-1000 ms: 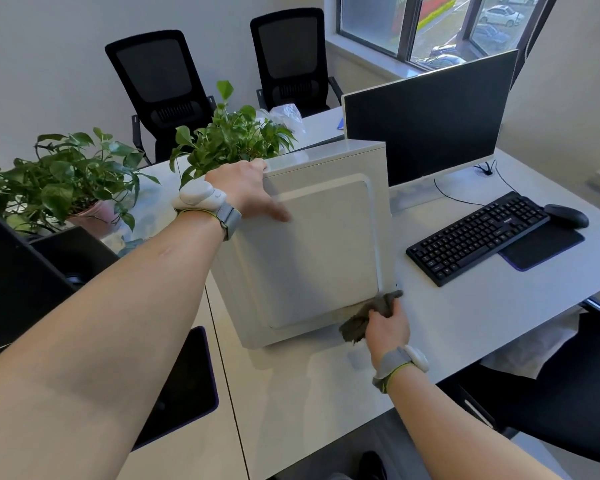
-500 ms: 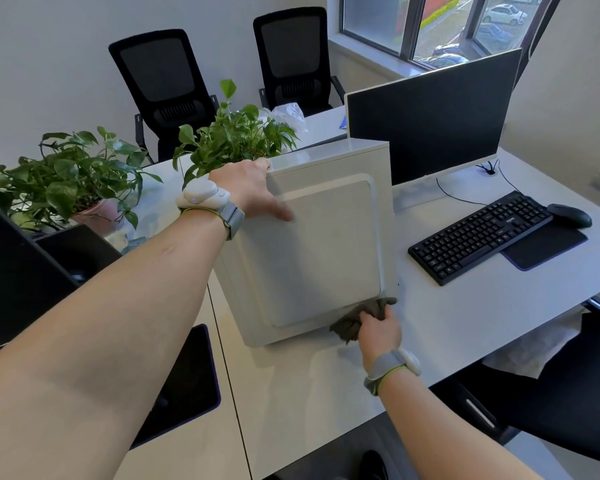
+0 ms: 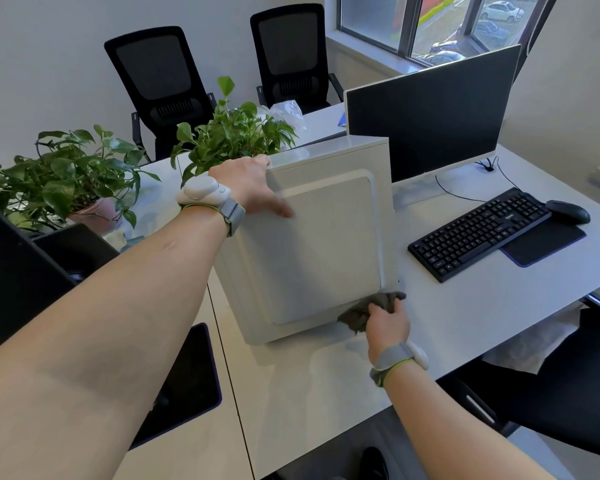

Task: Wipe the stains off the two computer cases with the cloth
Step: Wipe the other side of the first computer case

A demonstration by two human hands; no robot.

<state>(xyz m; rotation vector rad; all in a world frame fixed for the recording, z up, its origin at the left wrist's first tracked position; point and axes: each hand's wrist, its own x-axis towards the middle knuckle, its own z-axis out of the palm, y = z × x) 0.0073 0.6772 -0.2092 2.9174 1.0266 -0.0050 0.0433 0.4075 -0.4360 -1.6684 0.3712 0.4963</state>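
A white computer case (image 3: pixel 319 244) stands upright on the white desk (image 3: pixel 465 317), its broad side panel facing me. My left hand (image 3: pixel 253 188) grips its top left corner, thumb lying on the side panel and fingers over the top edge. My right hand (image 3: pixel 387 323) holds a bunched grey-green cloth (image 3: pixel 368 308) pressed against the case's lower right corner, just above the desk. Only one case is in view.
A dark monitor (image 3: pixel 430 112) stands right behind the case. A black keyboard (image 3: pixel 478 233), mouse (image 3: pixel 567 211) and mouse pad lie to the right. Two potted plants (image 3: pixel 236 133) sit behind and left. Another monitor (image 3: pixel 11 271) and dark pad (image 3: pixel 184 382) are at left.
My right hand has slid the cloth a little leftward along the case's bottom right corner. The left hand keeps its hold on the top corner.
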